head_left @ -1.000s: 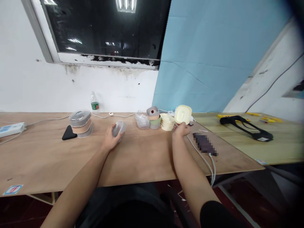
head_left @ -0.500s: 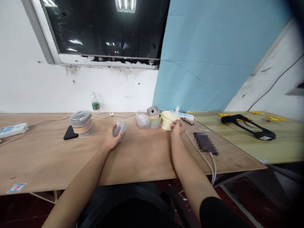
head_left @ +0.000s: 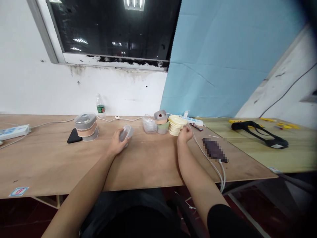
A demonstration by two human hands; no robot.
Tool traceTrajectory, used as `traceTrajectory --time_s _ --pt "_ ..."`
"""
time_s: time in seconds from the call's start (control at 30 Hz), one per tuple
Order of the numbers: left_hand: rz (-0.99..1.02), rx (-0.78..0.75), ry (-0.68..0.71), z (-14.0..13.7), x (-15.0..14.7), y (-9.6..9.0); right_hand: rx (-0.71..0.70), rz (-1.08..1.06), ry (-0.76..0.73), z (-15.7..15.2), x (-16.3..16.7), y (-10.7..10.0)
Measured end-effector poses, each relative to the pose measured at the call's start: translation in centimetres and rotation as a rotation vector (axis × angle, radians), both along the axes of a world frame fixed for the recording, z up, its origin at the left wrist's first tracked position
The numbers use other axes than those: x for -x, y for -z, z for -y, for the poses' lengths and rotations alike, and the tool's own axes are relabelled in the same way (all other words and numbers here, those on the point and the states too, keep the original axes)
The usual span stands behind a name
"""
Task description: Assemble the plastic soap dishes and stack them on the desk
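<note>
My left hand is wrapped around a clear plastic container, tilted on its side just above or on the brown table. At the right edge of a stack of pale yellow lids, my right hand has its fingers curled and pressed together. Whatever lies between those fingertips is hidden. Left of the lids stand a green bowl with a grey one on top and some clear plastic containers.
A stack of grey and tan containers stands left, beside a black phone. Behind it is a bottle. On the right lie a blurred dark device, white cables, a power strip and a black strap frame.
My right hand has drawn slightly down from the top of the yellow stack, its fingers more curled. My left hand keeps its hold on the clear container. The view has shifted a little.
</note>
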State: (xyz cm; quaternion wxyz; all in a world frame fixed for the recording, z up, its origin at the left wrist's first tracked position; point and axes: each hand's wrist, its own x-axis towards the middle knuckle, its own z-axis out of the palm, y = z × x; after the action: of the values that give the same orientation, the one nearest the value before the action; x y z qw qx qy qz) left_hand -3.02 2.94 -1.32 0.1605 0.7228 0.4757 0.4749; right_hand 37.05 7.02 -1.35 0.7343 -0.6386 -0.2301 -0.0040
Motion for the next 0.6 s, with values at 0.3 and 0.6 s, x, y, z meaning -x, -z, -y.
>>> traceTrajectory --time_s 0.3,0.6 --pt "0.155 -0.065 0.077 0.1 -0.4 0.7 0.038 0.744 -0.526 2.8 12.9 -1.3" --pt "0.44 -0.078 0.136 -0.8 -0.3 1.0 -0.023 1.307 -1.16 6.5 21.3 -2.5"
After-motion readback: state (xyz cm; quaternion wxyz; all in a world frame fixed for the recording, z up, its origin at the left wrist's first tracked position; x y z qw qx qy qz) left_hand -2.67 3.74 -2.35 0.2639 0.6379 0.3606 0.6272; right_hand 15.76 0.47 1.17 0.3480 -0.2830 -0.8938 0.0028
